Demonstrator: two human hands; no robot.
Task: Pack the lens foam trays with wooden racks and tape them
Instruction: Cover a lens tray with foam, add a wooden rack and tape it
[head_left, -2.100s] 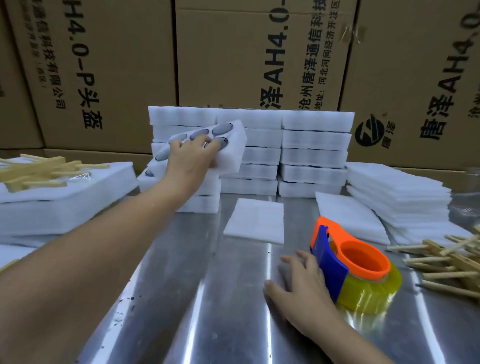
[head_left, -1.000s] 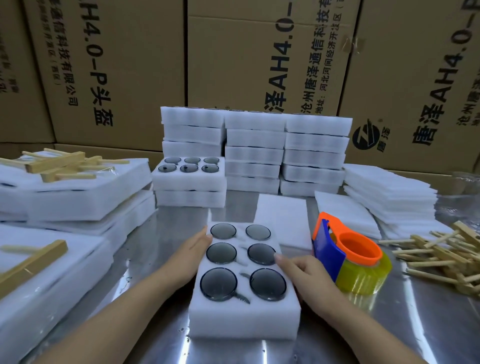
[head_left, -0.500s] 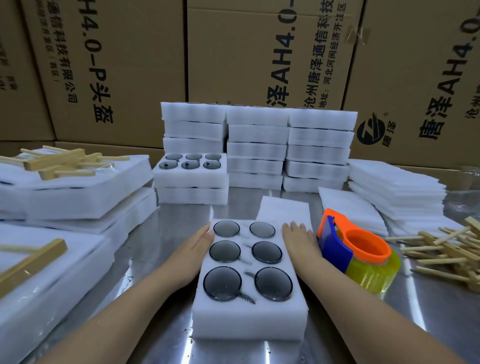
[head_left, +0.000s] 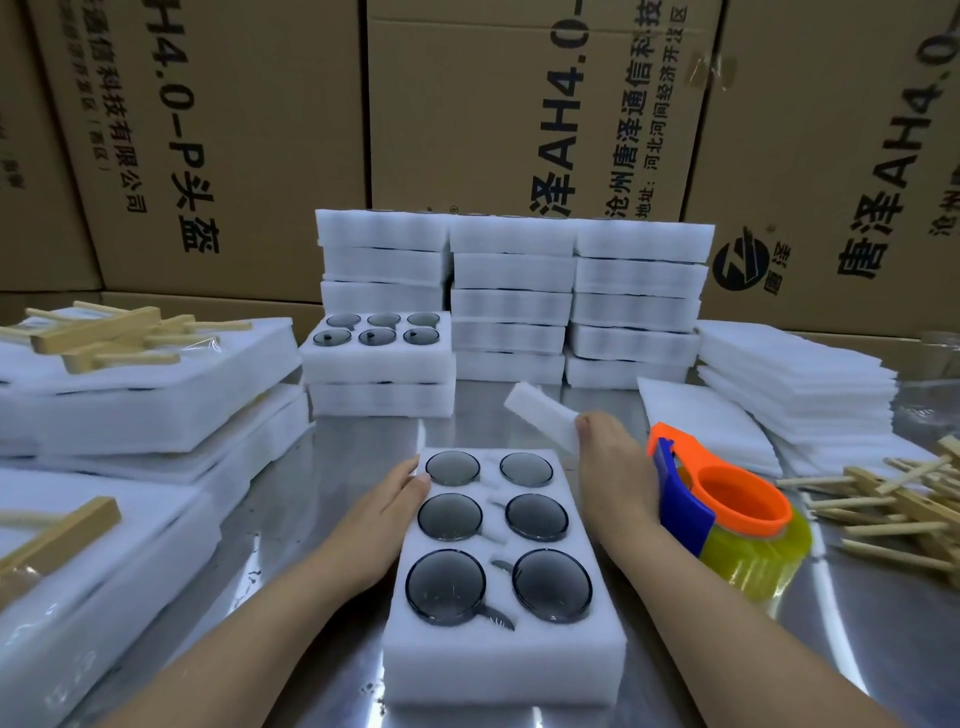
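My left hand (head_left: 387, 512) lies with straight fingers held together against the left side of the foam tray (head_left: 498, 660); the fingertips touch its top edge beside the left lenses, and it grips nothing. My right hand (head_left: 613, 467) pinches the near edge of a thin foam sheet (head_left: 540, 410), thumb on top; the sheet is tilted up off the bench (head_left: 322, 499), just behind the far right corner of the tray; the other fingers of this hand I cannot see.

The foam tray lies on the bench directly before me, between my two hands; six dark round lenses (head_left: 445, 587) sit in its pockets, in two columns of three.

Just right of my right hand stands the tape dispenser (head_left: 727, 514), orange and blue, with a yellowish roll. Farther right lies a heap of wooden racks (head_left: 893, 514); behind it is a sheet pile (head_left: 789, 379) of thin white foam.

At the back stand the tray stacks (head_left: 514, 270); the left one is lower, and its top tray (head_left: 379, 358) shows six lenses. At my left, more wooden pieces (head_left: 104, 332) lie on big foam blocks (head_left: 156, 400); cardboard boxes (head_left: 467, 104) form the wall behind.
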